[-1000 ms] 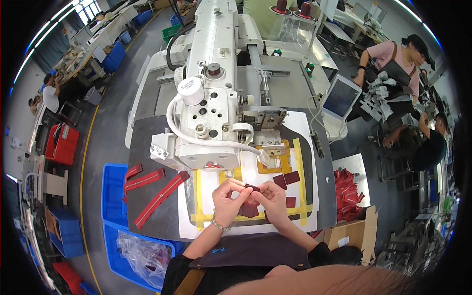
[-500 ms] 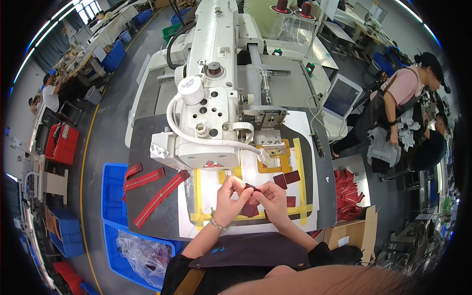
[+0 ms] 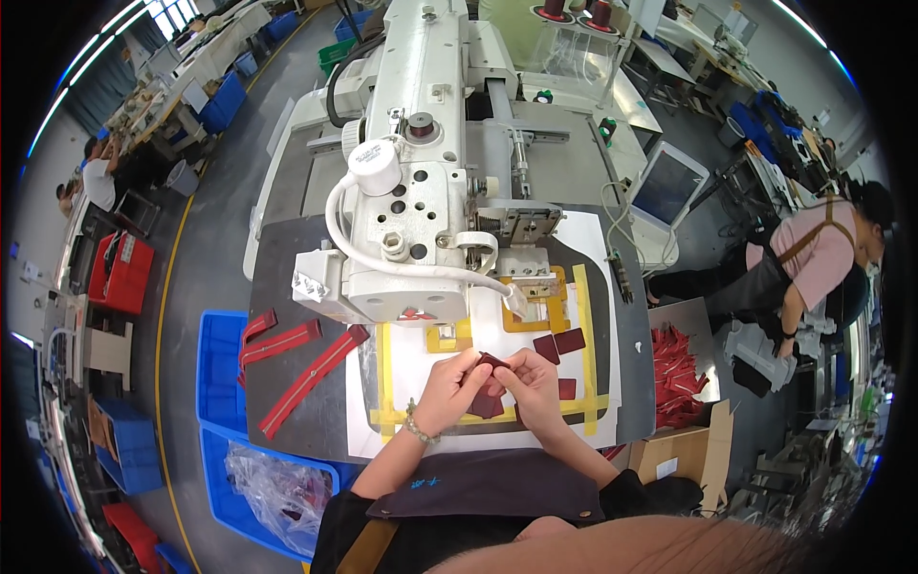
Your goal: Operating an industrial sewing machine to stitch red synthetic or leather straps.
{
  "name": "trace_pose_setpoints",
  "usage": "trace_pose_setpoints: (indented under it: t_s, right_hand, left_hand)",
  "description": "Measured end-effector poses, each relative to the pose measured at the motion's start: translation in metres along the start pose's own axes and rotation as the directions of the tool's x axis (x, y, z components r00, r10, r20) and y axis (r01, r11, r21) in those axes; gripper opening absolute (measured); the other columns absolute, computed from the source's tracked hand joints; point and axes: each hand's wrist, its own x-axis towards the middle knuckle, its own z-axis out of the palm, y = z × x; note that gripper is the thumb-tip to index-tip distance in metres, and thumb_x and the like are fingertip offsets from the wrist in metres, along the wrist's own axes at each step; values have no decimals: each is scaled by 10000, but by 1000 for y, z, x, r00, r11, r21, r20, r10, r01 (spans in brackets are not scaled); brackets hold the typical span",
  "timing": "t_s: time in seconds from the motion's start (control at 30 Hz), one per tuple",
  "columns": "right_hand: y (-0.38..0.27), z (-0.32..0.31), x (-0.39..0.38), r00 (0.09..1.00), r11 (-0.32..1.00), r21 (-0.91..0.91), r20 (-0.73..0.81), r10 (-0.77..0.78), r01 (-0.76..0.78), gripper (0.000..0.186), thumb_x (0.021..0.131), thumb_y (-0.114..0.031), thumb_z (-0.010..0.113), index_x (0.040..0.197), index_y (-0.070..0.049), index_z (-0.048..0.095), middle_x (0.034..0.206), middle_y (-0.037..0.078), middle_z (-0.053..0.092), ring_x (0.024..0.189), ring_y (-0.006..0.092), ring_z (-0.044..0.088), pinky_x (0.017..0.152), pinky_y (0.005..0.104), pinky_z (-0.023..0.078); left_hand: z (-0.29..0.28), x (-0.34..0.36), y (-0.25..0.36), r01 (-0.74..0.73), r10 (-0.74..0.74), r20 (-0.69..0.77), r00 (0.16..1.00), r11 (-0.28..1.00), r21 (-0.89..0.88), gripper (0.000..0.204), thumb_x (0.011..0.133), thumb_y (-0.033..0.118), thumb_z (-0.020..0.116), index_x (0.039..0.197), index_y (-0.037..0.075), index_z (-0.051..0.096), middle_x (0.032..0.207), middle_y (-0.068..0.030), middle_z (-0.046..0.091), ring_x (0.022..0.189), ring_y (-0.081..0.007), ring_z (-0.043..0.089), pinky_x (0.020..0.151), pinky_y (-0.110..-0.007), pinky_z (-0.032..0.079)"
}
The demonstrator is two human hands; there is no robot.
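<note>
Above the front of the sewing machine's work plate, my left hand [image 3: 447, 390] and my right hand [image 3: 532, 390] meet, fingertips pinched together. Between them they hold a small dark red fabric piece [image 3: 493, 361], partly covered by the thumbs. Just below my fingers lie a few loose dark red pieces [image 3: 486, 407]. More dark red rectangles [image 3: 570, 341] rest to the right on the white sheet, which has yellow tape [image 3: 387, 378] round its border. The machine head [image 3: 406, 258] stands directly beyond my hands, with a yellow clamp frame [image 3: 524, 325] beneath it.
Red zipper strips [image 3: 311, 383] lie on the table at left. Blue bins [image 3: 222, 378] stand beside it, one with clear plastic [image 3: 277, 488]. At right are a pile of red strips [image 3: 674, 368], a cardboard box [image 3: 703, 454], a screen [image 3: 666, 189] and a person in pink [image 3: 813, 249].
My hands stay nearly in place, with the fabric piece turned slightly between the fingers. The person at right has bent lower and shifted right.
</note>
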Motion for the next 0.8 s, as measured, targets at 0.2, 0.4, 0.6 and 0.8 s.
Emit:
trace_pose_setpoints:
  t_s: [0.2,0.4,0.6,0.8]
  right_hand:
    - [3,-3,1,1000,1000,-1,30,3,-3,70,877,-28,600,908,24,566,812,101,662,678,99,631,598,202,500]
    - [3,-3,1,1000,1000,0,21,14,-14,78,877,-44,605,903,18,567,805,106,665,672,104,636,591,202,495]
    - [4,-3,2,1000,1000,14,18,21,-21,89,875,-54,614,901,17,567,795,104,665,667,104,634,589,201,493]
    - [6,-3,2,999,1000,13,24,27,-27,85,877,-55,611,895,12,563,792,101,664,662,100,628,590,197,486]
  left_hand:
    - [5,-2,-5,-18,17,-68,998,1000,-8,188,898,144,545,772,6,517,585,-75,497,510,-124,443,495,-270,366]
    - [3,-2,-7,-3,5,-63,998,1000,25,159,889,94,542,758,6,523,595,-31,524,548,-62,414,498,-237,366]
    - [3,-1,-4,-25,28,-79,996,999,36,189,884,94,554,726,7,496,572,-28,491,538,-66,397,484,-242,348]
    - [3,-2,-5,-31,34,-83,996,999,40,177,883,98,557,736,6,520,568,-22,488,532,-68,398,478,-242,346]
